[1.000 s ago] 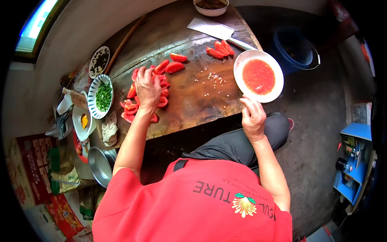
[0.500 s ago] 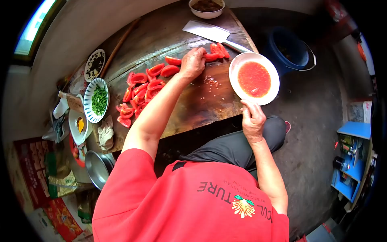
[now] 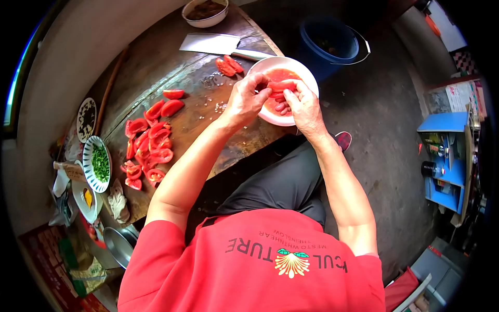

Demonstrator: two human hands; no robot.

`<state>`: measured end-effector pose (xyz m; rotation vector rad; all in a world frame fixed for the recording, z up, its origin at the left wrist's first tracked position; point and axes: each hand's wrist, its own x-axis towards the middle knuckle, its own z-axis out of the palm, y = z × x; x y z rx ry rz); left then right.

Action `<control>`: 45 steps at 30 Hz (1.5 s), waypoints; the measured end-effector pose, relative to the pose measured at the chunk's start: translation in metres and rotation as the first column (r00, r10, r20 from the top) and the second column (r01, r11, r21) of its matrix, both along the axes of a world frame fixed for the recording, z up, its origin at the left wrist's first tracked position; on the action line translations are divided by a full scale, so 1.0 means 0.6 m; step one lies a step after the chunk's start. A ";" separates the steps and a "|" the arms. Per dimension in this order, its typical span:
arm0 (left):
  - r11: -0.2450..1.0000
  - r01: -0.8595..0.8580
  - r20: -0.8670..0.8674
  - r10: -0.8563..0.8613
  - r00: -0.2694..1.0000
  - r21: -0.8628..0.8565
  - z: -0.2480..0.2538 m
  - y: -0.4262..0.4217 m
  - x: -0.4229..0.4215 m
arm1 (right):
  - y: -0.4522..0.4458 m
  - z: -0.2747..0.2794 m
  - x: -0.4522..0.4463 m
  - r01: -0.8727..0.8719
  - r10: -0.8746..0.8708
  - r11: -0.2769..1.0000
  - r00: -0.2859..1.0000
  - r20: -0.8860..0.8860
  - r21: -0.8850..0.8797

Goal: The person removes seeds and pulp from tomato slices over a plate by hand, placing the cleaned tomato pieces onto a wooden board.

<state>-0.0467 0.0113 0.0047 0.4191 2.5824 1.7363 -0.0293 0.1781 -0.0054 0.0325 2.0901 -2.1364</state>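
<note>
Over the white bowl [image 3: 311,78] of red tomato pulp, both my hands grip one tomato wedge [image 3: 281,88]. My left hand [image 3: 247,101] pinches its left end, while my right hand [image 3: 305,109] has thumb and fingers closed on its right side. On the wooden table, two tomato wedges [image 3: 228,65] lie just beyond my left hand. A larger heap of cut tomato wedges [image 3: 150,145] spreads to the left of my left forearm. The cleaver [image 3: 210,42] rests flat behind them, its handle pointing toward the bowl.
At the left table edge are a bowl of chopped greens [image 3: 99,162], a dish with dark bits [image 3: 86,119] and a crumpled cloth [image 3: 118,202]. A bowl of brown food [image 3: 206,13] stands at the back. A blue bucket [image 3: 328,42] is on the floor beyond the table.
My left hand has lifted a tomato wedge from the table and carried it right, over the bowl. My right hand has left the bowl's rim and closed on the wedge. The view has shifted right.
</note>
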 end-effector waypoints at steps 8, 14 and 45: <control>0.996 0.086 0.147 -0.086 0.985 0.002 -0.008 0.017 -0.010 | 0.006 -0.004 0.001 0.025 -0.026 1.000 0.999 0.024 0.005; 0.979 0.083 -0.015 -0.088 0.996 -0.184 -0.006 0.021 -0.019 | 0.007 -0.018 -0.004 0.123 -0.002 0.923 0.949 -0.316 0.365; 0.989 0.096 0.005 -0.097 0.995 -0.109 -0.004 0.019 -0.007 | 0.001 -0.010 -0.005 0.141 -0.041 0.942 0.949 -0.314 0.305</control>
